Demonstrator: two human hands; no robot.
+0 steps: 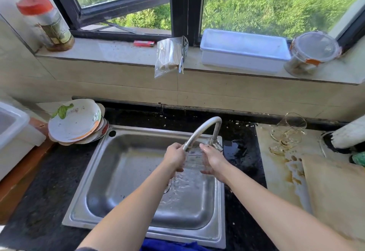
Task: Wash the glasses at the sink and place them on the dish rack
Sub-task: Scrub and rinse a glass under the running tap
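Observation:
A clear glass point(194, 161) is under the curved steel faucet point(205, 127), over the steel sink point(122, 173), with water running into the basin. My left hand point(174, 157) grips the glass from the left, fingers curled by the spout's end. My right hand point(212, 159) cups its right side. Two or three stemmed glasses point(286, 135) are on a stained white board point(276, 168) to the right of the sink, at least one on its side.
Stacked bowls and plates point(76, 121) lean at the sink's back left corner, beside a white bin point(13, 126). On the window ledge are a red-capped jar point(47, 23), a lighter point(143, 43), bagged chopsticks point(169, 56), a white box point(243, 50) and a lidded jar point(312, 53). A blue cloth point(167, 245) lies at the front edge.

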